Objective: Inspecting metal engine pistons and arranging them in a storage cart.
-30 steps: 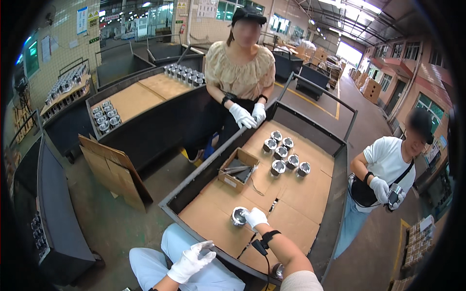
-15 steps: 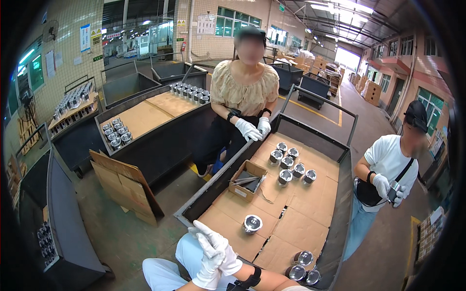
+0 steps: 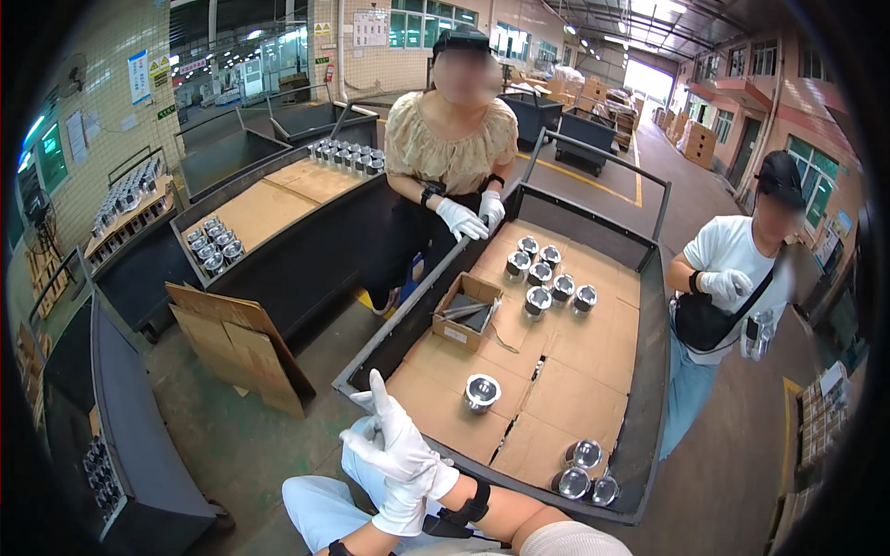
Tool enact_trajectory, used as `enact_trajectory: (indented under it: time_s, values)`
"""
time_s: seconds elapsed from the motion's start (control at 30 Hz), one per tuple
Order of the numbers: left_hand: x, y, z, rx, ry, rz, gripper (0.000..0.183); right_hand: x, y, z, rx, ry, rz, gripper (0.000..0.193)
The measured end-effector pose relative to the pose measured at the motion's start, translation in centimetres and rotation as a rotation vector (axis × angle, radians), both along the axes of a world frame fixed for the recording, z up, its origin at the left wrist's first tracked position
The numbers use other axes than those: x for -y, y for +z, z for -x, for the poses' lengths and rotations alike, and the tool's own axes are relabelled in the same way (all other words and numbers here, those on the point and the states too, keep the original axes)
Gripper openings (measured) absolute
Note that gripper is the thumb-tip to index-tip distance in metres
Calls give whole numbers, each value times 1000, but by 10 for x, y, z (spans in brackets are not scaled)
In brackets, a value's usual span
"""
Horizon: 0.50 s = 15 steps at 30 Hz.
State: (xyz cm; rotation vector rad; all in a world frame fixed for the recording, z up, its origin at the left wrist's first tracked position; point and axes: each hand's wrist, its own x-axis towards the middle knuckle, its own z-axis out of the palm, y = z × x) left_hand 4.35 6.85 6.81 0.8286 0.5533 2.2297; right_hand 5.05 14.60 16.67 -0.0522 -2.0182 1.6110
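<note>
Piston [image 3: 482,394] sits alone on cardboard liner [image 3: 579,394] of black cart [image 3: 652,324], apart from both hands. White-gloved right hand [image 3: 399,437] overlaps left hand [image 3: 402,508] just outside cart; right fingers spread, left fingers mostly hidden, cannot tell. Three pistons [image 3: 584,454] clustered in near right corner; seven pistons [image 3: 539,273] farther off, beside open carton [image 3: 456,335].
</note>
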Motion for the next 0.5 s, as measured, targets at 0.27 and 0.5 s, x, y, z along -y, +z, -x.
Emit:
enact_trajectory:
  time_s: [0.27,0.5]
  values:
    - [12,10,-26,-285,-27,821,76,-33,-36,-33,61,11,-88,26]
    - [24,1,-3,-73,-116,933,70,-119,-51,-131,781,-317,-185,41]
